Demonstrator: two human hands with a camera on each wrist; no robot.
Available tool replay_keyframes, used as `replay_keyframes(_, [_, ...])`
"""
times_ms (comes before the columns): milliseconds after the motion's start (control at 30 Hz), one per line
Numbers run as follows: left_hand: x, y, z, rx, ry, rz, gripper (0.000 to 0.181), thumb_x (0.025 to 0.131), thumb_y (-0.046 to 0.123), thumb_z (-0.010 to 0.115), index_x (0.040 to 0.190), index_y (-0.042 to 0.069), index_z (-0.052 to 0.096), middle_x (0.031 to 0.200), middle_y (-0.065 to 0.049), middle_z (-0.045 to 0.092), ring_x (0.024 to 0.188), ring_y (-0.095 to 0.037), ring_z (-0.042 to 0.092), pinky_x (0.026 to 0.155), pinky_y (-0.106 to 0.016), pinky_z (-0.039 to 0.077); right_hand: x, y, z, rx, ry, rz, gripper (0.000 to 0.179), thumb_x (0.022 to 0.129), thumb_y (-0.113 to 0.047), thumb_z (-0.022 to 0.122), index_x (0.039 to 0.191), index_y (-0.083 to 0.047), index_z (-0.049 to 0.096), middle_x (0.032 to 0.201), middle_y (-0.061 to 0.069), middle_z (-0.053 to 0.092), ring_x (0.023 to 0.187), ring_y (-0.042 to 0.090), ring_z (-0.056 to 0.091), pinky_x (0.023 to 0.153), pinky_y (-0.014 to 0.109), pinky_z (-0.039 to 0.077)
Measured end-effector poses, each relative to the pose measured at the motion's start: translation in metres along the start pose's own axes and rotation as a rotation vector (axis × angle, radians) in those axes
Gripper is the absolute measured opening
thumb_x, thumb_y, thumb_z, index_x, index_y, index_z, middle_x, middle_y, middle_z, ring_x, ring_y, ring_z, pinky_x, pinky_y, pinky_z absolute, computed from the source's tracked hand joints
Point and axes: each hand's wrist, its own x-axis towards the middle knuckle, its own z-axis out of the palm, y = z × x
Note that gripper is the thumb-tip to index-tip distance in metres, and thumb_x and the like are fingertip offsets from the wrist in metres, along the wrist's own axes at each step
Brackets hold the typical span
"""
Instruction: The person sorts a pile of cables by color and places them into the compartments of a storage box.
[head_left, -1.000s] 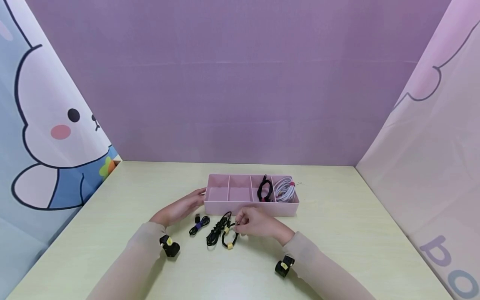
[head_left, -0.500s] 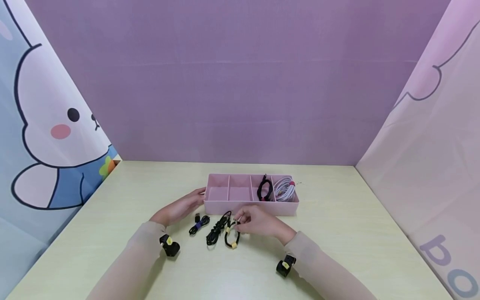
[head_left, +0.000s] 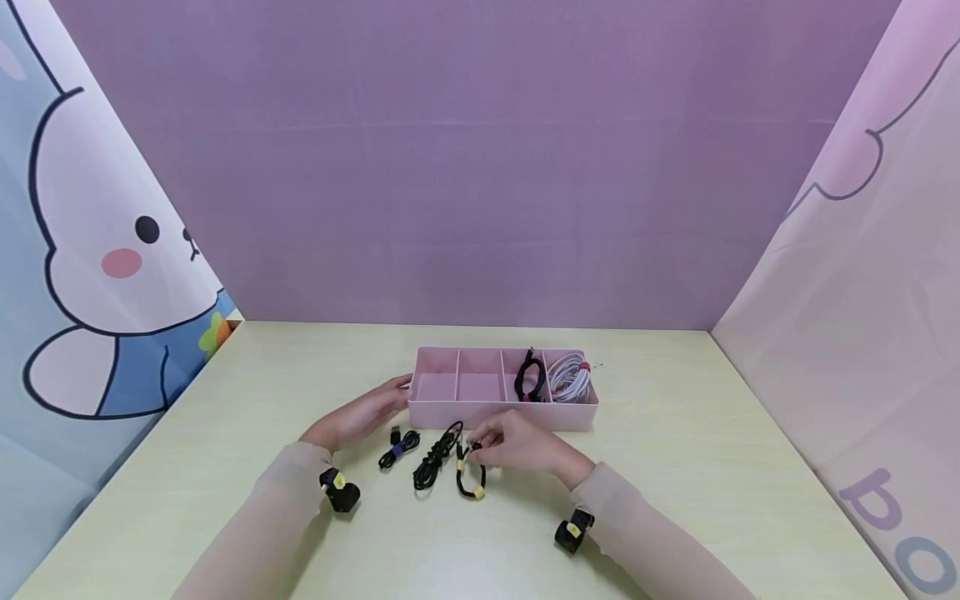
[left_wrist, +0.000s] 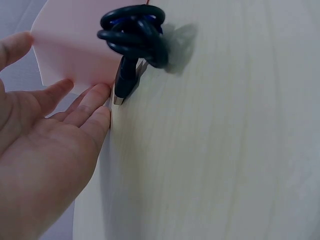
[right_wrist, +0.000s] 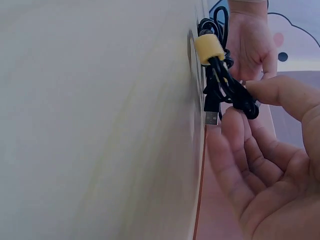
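left hand [head_left: 366,417]: fingers extended, touching pink four-compartment organizer [head_left: 442,416]
right hand [head_left: 521,442]: pinching yellow-tied black usb cable [right_wrist: 244,102]

Purple backdrop [head_left: 480,167] — cartoon-print sheet [head_left: 112,283] — pale table [head_left: 675,433]

Left hand [head_left: 367,414] with fingers [left_wrist: 89,106] extended, right hand [head_left: 521,442] pinching, forearms [head_left: 258,521] angled inward

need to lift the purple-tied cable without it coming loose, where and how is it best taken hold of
Probably at its tie, pinching across the narrow waist where the purple-tied cable is gathered. Come from above and the near left in the head view: the box stands beyond it and the middle cable lies to its right.
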Motion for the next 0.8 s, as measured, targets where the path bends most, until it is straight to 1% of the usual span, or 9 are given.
replay_keyframes(133, [0.0004,0.0004,0.0002,0.000,0.002,-0.007,0.071,0.107,0.038,0.043,0.162,0.009,0.008,0.166,-0.011,0.015,0.151,-0.029,0.018,0.123,-0.041,0.013,-0.0002,0.0008,-0.0003,-0.015,0.007,-0.016,0.025,0.088,-0.015,0.077,0.110,-0.003,0.074,0.093,-0.005,0.069,0.082,0.011,0.064,0.072,0.025,0.057])
replay_keyframes(167, [0.0004,0.0003,0.0003,0.003,-0.002,0.000,0.071,0.107,0.037,0.043,0.161,0.008,0.008,0.166,-0.012,0.014,0.151,-0.031,0.017,0.123,-0.043,0.012,-0.0004,0.0008,-0.0003,-0.018,0.010,-0.015,0.025,0.089,-0.016,0.077,0.110,-0.004,0.074,0.093,-0.006,0.069,0.083,0.011,0.064,0.073,0.025,0.057])
replay_keyframes(300, [0.0007,0.0003,0.0010,0.006,-0.002,0.005,0.069,0.108,0.035,0.041,0.161,0.007,0.008,0.166,-0.013,0.013,0.151,-0.032,0.016,0.123,-0.044,0.012,-0.0018,0.0002,-0.0006,-0.021,0.022,-0.011,0.025,0.090,-0.017,0.076,0.112,-0.005,0.074,0.095,-0.006,0.069,0.085,0.011,0.064,0.074,0.026,0.057])
replay_keyframes(400, [0.0009,0.0002,0.0015,0.003,0.000,-0.001,0.069,0.108,0.035,0.041,0.161,0.008,0.008,0.166,-0.012,0.013,0.151,-0.031,0.016,0.123,-0.043,0.013,-0.0032,0.0002,-0.0016,-0.020,0.035,-0.018,0.027,0.090,-0.016,0.075,0.114,-0.004,0.072,0.093,-0.005,0.069,0.084,0.013,0.064,0.074,0.027,0.057])
replay_keyframes(533, [0.0010,0.0002,0.0022,0.002,0.000,0.006,0.070,0.108,0.037,0.041,0.161,0.007,0.008,0.166,-0.013,0.013,0.151,-0.032,0.016,0.123,-0.044,0.012,-0.0044,0.0009,-0.0035,-0.010,0.056,-0.023,0.027,0.090,-0.016,0.074,0.114,-0.004,0.072,0.091,-0.004,0.068,0.083,0.014,0.063,0.074,0.028,0.057])
replay_keyframes(733, [0.0014,0.0001,0.0021,0.008,0.014,0.001,0.064,0.109,0.031,0.039,0.161,0.008,0.010,0.166,-0.011,0.014,0.150,-0.031,0.017,0.123,-0.043,0.013,-0.0047,0.0024,-0.0048,0.009,0.070,-0.023,0.026,0.090,-0.015,0.073,0.114,-0.006,0.071,0.093,-0.004,0.067,0.086,0.015,0.063,0.077,0.028,0.057])
replay_keyframes(800, [0.0013,0.0000,0.0018,0.005,0.012,0.004,0.063,0.109,0.029,0.038,0.161,0.007,0.009,0.166,-0.012,0.014,0.150,-0.032,0.017,0.123,-0.044,0.013,-0.0046,0.0023,-0.0050,0.008,0.073,-0.023,0.025,0.090,-0.015,0.073,0.114,-0.006,0.071,0.093,-0.004,0.067,0.087,0.015,0.063,0.078,0.028,0.057])
